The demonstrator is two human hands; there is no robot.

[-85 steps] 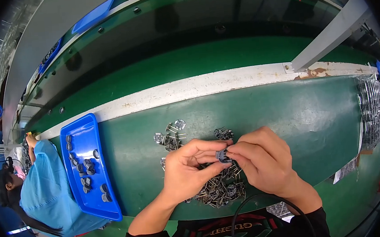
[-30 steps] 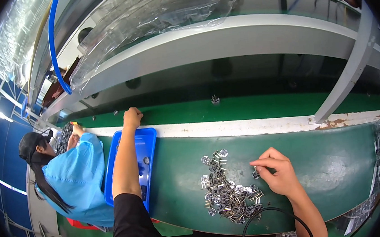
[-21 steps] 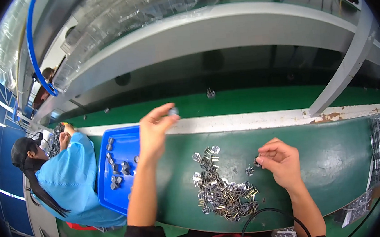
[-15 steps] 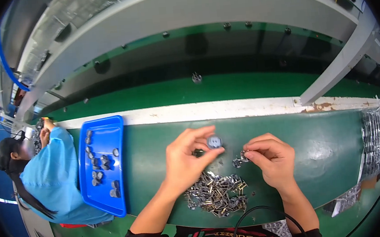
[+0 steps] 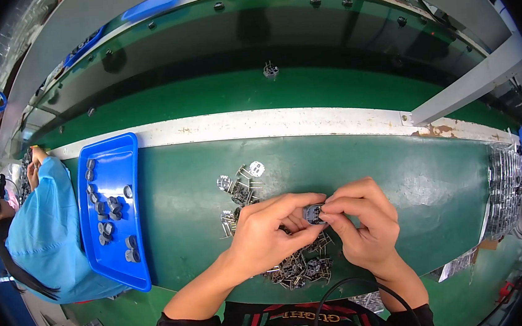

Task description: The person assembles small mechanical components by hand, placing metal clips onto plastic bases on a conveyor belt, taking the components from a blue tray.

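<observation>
So both hands meet over the middle of the green tabletop (image 5: pixel 399 176), pinching one small dark metal part (image 5: pixel 313 213) between them. The left hand (image 5: pixel 267 234) has its thumb and forefinger closed on the part's left end, and the right hand (image 5: pixel 366 225) has its fingertips clamped on the right end and top, so each grip is shut on that same piece, probably because it's too tiny to work on with one hand. It's held up just above the pile of loose metal clips (image 5: pixel 298 265), which spreads from about 6 o'clock of the hands up to 11 o'clock, where a few scattered pieces (image 5: pixel 241 180) lie apart. Keeping the pile right under the hands looks handy for grabbing. Off at 9 o'clock sits a blue tray (image 5: pixel 109 164) holding a few small round dark parts (image 5: pixel 107 217), lined up along its left half. Past the tray, a person in a light blue smock (image 5: pixel 46 231) works at the far left edge. One lone little part (image 5: pixel 271 70) sits on the green belt at 12 o'clock, well apart from everything.
</observation>
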